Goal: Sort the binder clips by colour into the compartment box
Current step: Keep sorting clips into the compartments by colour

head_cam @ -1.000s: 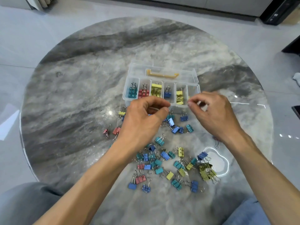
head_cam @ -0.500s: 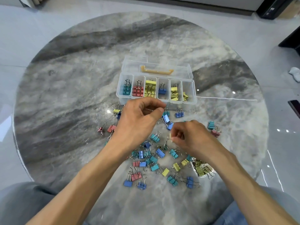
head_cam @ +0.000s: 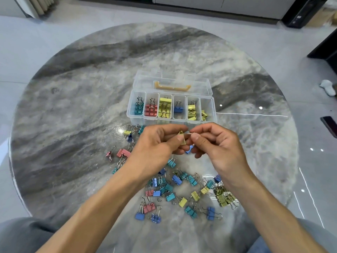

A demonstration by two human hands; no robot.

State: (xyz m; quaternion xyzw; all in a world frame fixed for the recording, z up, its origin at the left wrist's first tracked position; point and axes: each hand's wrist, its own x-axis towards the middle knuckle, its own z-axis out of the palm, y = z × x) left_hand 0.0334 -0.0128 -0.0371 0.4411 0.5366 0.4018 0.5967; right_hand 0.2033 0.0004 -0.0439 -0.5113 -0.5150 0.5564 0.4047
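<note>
Held clip: small olive-yellow metal binder clip, in the air just at 6 o'clock of the box, between both hands.
Left hand: thumb and fingers pinch the clip's body.
Right hand: thumb and forefinger pinch what looks like its wire handle.
Box: clear plastic compartment box, lid open, at tabletop centre; teal, red, yellow, blue, yellow clips from 9 to 3 o'clock.
Loose clips: mixed-colour pile of binder clips at 6 o'clock of the hands.
Tabletop: round grey marble tabletop.
</note>
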